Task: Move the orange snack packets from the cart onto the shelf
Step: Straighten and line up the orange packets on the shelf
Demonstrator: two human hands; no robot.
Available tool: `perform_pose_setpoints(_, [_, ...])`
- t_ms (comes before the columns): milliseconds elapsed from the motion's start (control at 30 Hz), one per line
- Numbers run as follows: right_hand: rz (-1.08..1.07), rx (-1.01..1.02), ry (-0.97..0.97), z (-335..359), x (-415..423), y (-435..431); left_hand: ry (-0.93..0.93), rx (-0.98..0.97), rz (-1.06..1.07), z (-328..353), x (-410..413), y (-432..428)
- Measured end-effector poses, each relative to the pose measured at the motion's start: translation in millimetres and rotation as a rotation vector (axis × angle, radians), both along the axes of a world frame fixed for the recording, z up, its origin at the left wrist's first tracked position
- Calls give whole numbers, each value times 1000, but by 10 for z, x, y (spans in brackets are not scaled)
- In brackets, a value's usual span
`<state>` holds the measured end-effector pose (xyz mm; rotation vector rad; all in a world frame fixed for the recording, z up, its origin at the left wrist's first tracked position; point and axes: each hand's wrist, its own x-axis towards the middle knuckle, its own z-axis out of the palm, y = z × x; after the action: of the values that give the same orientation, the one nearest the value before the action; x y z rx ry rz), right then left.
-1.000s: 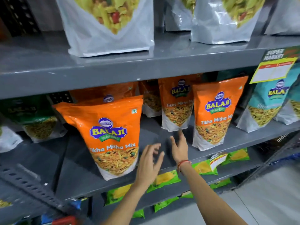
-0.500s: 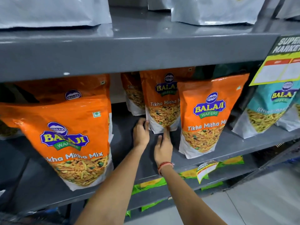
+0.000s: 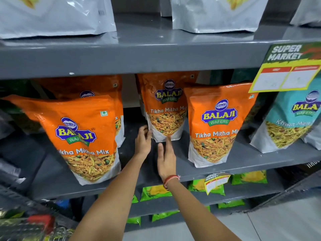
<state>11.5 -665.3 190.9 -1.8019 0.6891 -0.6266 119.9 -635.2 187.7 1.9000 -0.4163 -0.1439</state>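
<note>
Several orange snack packets stand on the grey middle shelf. One orange packet stands front left, another front right, and a third stands further back between them. My left hand touches the lower left corner of that back packet with its fingertips. My right hand, with a red thread on the wrist, lies flat on the shelf, fingertips at the packet's bottom edge. Neither hand grips anything. A corner of the cart shows at bottom left.
White pouches stand on the upper shelf. A teal packet stands right of the orange ones under a hanging price tag. Green packets fill the lower shelf. The floor shows at bottom right.
Both hands have reached deeper into the shelf, from its front edge to the base of the back middle packet. The view has shifted closer and slightly down.
</note>
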Motion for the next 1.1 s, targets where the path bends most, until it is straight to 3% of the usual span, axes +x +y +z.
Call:
perform_pose_setpoints(100, [-1, -24, -104, 63, -363, 59, 43, -233, 138, 16, -358, 5])
perform_pose_setpoints(167, [-58, -120, -208, 121, -694, -9, 49, -345, 118, -13, -690, 9])
perform_pose_setpoints(267, [-224, -232, -343, 232, -1108, -326, 145, -310, -130, -32, -1140, -87])
perform_pose_setpoints(367, [-403, -126, -309, 292, -1280, -830, 178, -166, -349, 7, -1325, -296])
perform_pose_setpoints(467, [-241, 67, -240, 328, -1268, -1235, 193, -56, -408, 97, -1354, -455])
perform_pose_setpoints(567, [-63, 116, -209, 325, -1184, -1362, 186, -32, -339, 84, -1294, -486])
perform_pose_setpoints(1100, [80, 96, -181, 228, -858, -622, 179, -79, -328, 164, -875, 420])
